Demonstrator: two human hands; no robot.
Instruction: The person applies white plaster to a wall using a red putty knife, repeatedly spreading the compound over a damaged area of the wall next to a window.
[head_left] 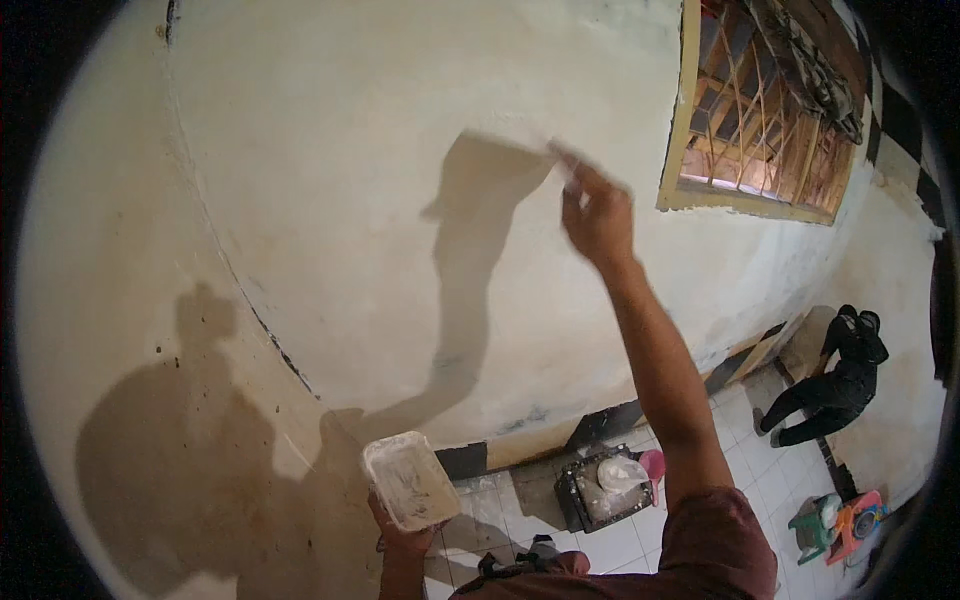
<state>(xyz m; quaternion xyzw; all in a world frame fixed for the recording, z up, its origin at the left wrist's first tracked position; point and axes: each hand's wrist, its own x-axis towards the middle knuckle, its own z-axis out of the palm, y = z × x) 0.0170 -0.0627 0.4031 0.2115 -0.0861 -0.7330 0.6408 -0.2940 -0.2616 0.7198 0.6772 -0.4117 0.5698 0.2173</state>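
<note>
My right hand [600, 213] is raised to the pale plastered wall [350, 150], its fingers closed round a thin flat scraper [568, 157] that looks like a putty knife. Motion smears the tool, and its blade is seen nearly edge-on. A broad shadow of hand and tool falls on the wall to the left. Low down, my left hand [402, 537] grips a shallow rectangular plastic tub [381, 490] from beneath, tilted so its inside shows. White paste smears the tub's inside and rim. Most of the left fingers are hidden behind it.
A barred window [760, 130] with a yellowish frame is at the upper right. On the tiled floor stands a black crate [572, 505] bearing a white bowl [622, 473] and a pink dipper [653, 464]. Another person [850, 370] in dark clothes bends near the right wall, beside small stools [812, 535].
</note>
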